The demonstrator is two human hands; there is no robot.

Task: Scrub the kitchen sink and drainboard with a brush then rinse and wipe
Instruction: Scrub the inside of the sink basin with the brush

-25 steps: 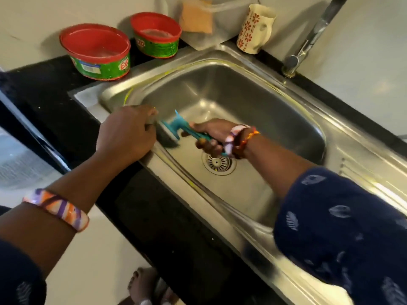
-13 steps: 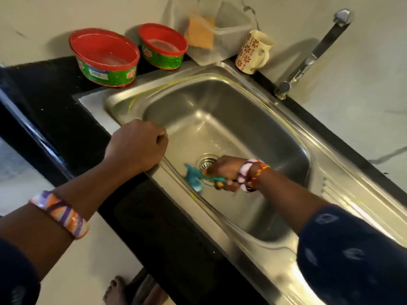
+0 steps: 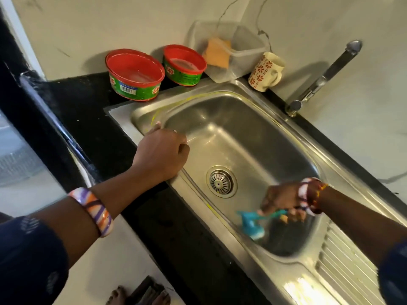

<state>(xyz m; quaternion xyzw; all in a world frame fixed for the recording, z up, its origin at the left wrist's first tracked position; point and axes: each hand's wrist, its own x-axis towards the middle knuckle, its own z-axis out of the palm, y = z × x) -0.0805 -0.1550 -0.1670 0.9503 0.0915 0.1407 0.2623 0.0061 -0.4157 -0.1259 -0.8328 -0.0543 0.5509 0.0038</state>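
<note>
The right hand [image 3: 284, 200] grips the blue brush [image 3: 253, 225] low in the sink [image 3: 253, 137]; the left hand [image 3: 163, 150], fingers curled, rests on its near rim.

Dark navy sleeves [image 3: 28, 258] w/ pale leaf print, chunky orange/purple/white striped bangle [image 3: 93, 211] on left wrist, white + red/orange beaded bracelets [image 3: 309, 198] on right, bare feet [image 3: 116, 296].

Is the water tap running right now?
Off. No water comes from the tap, and the sink holds no pool of water around the drain.
</note>
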